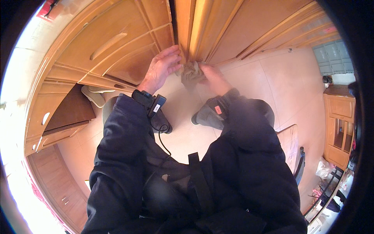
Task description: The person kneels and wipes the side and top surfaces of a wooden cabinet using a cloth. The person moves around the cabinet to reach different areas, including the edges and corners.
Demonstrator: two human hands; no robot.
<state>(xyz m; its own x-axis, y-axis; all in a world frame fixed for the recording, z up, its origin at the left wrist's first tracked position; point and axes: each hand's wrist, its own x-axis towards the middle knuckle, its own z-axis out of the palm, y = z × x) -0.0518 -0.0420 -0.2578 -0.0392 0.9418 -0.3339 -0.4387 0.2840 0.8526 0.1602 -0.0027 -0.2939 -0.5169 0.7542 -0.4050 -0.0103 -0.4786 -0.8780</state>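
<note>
My left hand (pixel 162 68) is at the edge of a wooden cabinet door (pixel 128 58), fingers apart and slightly curved; whether the fingertips touch the wood cannot be told. Just to its right, my right hand (pixel 212 78) grips a crumpled grey-brown cloth (pixel 190 74) low against the bottom of the vertical wooden corner (pixel 191 31) between cabinet panels. Dark devices are strapped on both wrists, the left with a cable.
Pale tiled floor (pixel 257 85) lies below, with my feet on it. Pale slippers (pixel 95 97) sit by an open shelf at left. A small wooden cabinet (pixel 337 128) and blue-green crates (pixel 331 56) are at right, near a wooden board (pixel 286 144).
</note>
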